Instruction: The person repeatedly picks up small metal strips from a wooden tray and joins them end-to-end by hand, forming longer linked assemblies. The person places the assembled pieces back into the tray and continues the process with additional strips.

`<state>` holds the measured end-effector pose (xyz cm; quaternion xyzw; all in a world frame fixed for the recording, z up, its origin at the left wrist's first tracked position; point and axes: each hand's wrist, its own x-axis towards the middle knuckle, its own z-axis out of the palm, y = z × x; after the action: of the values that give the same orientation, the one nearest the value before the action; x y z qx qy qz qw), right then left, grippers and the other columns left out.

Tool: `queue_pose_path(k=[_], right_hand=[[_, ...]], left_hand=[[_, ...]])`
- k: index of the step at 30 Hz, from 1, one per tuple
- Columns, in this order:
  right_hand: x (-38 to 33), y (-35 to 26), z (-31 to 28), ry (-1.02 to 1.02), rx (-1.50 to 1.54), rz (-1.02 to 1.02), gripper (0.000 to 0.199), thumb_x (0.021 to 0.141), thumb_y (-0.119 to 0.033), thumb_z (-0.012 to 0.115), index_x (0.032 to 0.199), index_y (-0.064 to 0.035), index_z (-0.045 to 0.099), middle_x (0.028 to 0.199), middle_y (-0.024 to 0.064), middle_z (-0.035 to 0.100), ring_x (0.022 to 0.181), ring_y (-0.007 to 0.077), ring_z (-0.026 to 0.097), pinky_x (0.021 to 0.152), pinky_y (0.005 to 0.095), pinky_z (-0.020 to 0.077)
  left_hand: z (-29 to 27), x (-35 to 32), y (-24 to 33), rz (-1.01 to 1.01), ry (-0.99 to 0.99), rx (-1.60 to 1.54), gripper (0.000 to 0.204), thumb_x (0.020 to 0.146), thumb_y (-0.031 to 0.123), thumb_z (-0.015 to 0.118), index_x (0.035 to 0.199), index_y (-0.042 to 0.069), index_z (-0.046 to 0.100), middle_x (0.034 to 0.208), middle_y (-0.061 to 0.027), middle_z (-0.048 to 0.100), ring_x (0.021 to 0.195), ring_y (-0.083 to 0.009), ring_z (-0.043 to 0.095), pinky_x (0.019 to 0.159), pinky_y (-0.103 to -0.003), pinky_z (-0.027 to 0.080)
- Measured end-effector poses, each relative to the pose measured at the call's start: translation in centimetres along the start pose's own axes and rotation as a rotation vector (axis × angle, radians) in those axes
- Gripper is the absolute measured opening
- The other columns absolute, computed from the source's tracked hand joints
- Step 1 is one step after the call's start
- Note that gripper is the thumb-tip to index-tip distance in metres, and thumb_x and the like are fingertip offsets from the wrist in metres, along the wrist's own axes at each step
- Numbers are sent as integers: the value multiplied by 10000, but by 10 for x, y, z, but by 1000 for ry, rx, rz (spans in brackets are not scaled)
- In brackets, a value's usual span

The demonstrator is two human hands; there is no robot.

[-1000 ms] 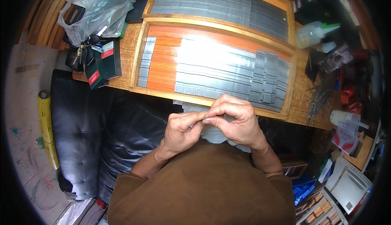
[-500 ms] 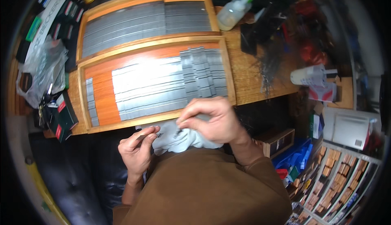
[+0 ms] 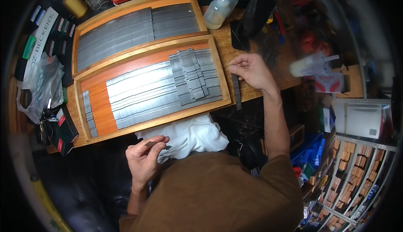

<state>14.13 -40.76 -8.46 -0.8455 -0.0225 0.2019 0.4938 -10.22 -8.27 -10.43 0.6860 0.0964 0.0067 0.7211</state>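
Left hand: the left hand is at 7 o'clock, close to the brown shirt; thumb and fingers are pressed together on a small dark metal piece.
White cloth: the white cloth lies at 6 o'clock, just beside the left hand, under the near edge of the near tray.
Right hand: the right hand is at 2 o'clock, over the wooden table; the fingers are curled and the tips pinch together, on what I cannot tell.
Dark strip: a narrow dark strip lies on the table just below the right hand, beside the right rim of the near tray.
Near tray: the near wooden tray has an orange floor and holds many grey metal strips in rows, some stacked at its right part.
Far tray: the far wooden tray at 11 o'clock is filled with grey strips.
Bottle: a clear squeeze bottle with green tip lies at 12 o'clock, behind the far tray.
Plastic bag: a clear plastic bag sits at 9 o'clock, left of both trays.
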Motion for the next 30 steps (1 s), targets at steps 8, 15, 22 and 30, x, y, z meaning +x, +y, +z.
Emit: queue_pose_path(k=[8, 15, 22, 30], right_hand=[[7, 3, 14, 72, -220, -68, 190, 944, -96, 800, 1079, 32, 765, 884, 29, 709, 723, 80, 611, 693, 251, 527], [-60, -36, 52, 221, 111, -327, 184, 962, -44, 766, 1132, 20, 740, 879, 46, 695, 789, 97, 650, 671, 231, 524], [-101, -62, 158, -311, 149, -643, 377, 790, -3, 908, 1151, -25, 799, 921, 44, 633, 777, 126, 593, 629, 262, 480], [-121, -31, 178, -184, 279, -543, 178, 834, 14, 868, 1004, -21, 825, 844, 16, 611, 741, 114, 577, 603, 269, 452]], left_hand=[[10, 0, 4, -44, -4, -16, 129, 947, -51, 744, 1056, -115, 768, 965, -190, 812, 909, -208, 789, 849, -302, 619], [8, 7, 12, -197, -42, -71, 135, 968, -2, 746, 1061, -94, 780, 981, -143, 818, 917, -152, 764, 843, -268, 603], [9, 6, 14, 135, -126, 216, 186, 922, -44, 723, 1090, -5, 791, 914, -173, 795, 793, -240, 788, 703, -317, 596], [9, 3, 5, 57, -180, 192, 197, 930, 15, 749, 1123, 6, 787, 917, -183, 789, 767, -267, 782, 686, -333, 584]])
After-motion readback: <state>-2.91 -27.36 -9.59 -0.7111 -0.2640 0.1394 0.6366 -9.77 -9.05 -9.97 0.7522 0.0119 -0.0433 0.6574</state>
